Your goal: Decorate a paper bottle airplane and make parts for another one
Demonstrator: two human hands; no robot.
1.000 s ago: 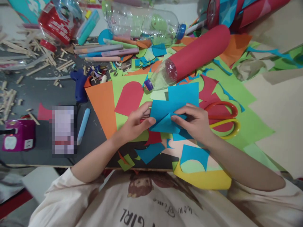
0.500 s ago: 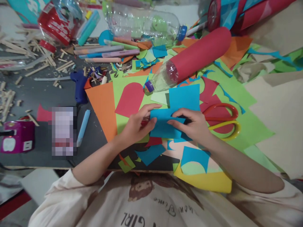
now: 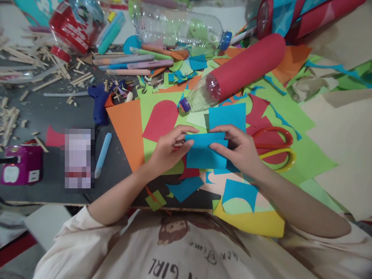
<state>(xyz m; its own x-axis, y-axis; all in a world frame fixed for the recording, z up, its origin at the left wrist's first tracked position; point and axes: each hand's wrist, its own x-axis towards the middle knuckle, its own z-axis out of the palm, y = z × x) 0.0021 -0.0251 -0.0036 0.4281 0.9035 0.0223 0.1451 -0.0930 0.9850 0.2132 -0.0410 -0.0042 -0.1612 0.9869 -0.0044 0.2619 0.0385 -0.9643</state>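
A folded piece of blue paper (image 3: 205, 154) is held between my hands above the table's front part. My left hand (image 3: 170, 149) pinches its left edge with the thumb in front. On the right side, my right hand (image 3: 238, 149) grips the same paper, thumb on the near face and fingers behind the top edge. Another blue paper sheet (image 3: 227, 115) lies just beyond it. Scissors (image 3: 283, 159) with red and yellow handles rest right of my right hand. A red paper piece with a rounded end (image 3: 161, 120) lies beyond my left hand.
A bottle wrapped in red paper (image 3: 250, 64) lies across the scraps. Behind it is a clear bottle (image 3: 180, 33). To the left are a blue glue gun (image 3: 99, 102), a phone (image 3: 78, 158), a light blue marker (image 3: 103, 155) and a purple box (image 3: 21, 164).
My right fingers have spread and shifted along the top of the blue paper. Its two layers now lie more nearly over each other, with the fold at the bottom.
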